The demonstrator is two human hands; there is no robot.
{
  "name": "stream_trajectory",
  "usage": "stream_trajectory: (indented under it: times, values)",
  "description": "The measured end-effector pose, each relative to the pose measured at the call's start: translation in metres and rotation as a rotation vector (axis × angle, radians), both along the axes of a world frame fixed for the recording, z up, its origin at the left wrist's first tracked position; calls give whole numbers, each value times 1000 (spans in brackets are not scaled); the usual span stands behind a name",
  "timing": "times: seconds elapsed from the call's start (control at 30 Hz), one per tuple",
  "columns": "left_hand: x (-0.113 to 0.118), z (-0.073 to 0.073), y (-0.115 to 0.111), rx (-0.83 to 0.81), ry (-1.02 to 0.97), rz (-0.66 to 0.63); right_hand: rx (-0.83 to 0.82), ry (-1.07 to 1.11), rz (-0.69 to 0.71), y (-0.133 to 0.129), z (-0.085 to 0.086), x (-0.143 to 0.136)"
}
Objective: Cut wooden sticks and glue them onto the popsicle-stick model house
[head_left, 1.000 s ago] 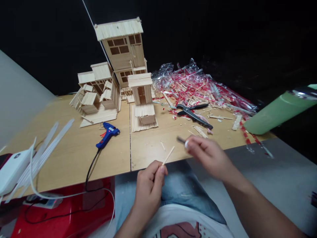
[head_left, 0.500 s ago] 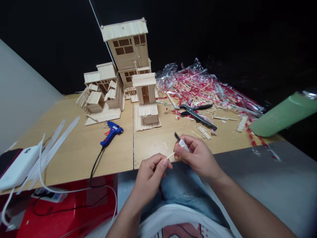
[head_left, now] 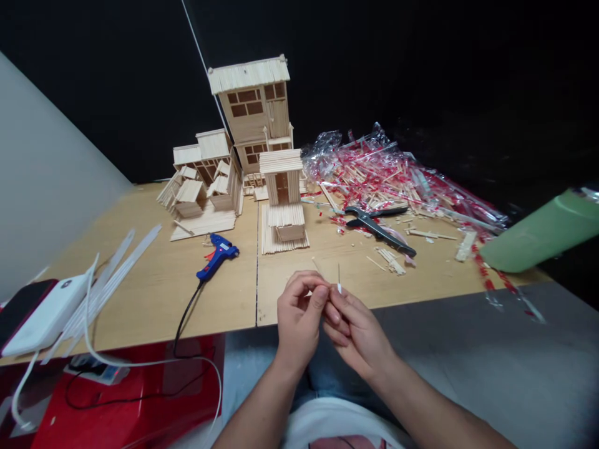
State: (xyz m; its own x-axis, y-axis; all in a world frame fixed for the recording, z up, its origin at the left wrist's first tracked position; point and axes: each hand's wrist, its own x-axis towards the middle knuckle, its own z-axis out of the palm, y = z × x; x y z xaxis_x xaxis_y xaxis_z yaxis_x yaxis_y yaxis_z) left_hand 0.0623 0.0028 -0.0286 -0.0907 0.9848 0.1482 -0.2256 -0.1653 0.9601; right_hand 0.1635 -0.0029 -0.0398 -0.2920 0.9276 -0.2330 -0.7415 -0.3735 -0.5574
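My left hand [head_left: 299, 308] is closed in a pinch, its fingertips meeting those of my right hand [head_left: 358, 327] above the table's front edge. The thin wooden stick it pinches is mostly hidden by the fingers. My right hand grips a small knife [head_left: 339, 287] with a white handle, its narrow dark blade pointing up and seen edge-on. Just beyond the hands is a small stick piece [head_left: 317, 265]. Behind that stands a little wooden stick building [head_left: 283, 199] with a slatted roof and base.
A taller stick house [head_left: 248, 112] and a low stick model [head_left: 203, 221] stand behind. A blue glue gun [head_left: 218, 255] lies left, its cable running off the table. Dark cutters [head_left: 379, 231], a heap of wrappers and sticks [head_left: 374, 168] and a green cylinder [head_left: 543, 234] are right.
Both hands have come together and turned, so the stick is now covered by fingers. The knife blade now points upright. The whole view has shifted slightly.
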Motion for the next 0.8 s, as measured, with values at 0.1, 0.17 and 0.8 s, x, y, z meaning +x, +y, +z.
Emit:
stream_trajectory:
  times: [0.1,0.17,0.8]
  values:
    - [3,-2,-1,-84,-32,13,-5,2,-37,-3,-2,-2]
    - [4,-2,-2,-80,37,15,27,-57,-39,-4,-4,-3]
    - [-8,12,-11,-207,241,-321,873,-1302,315,29,43,68]
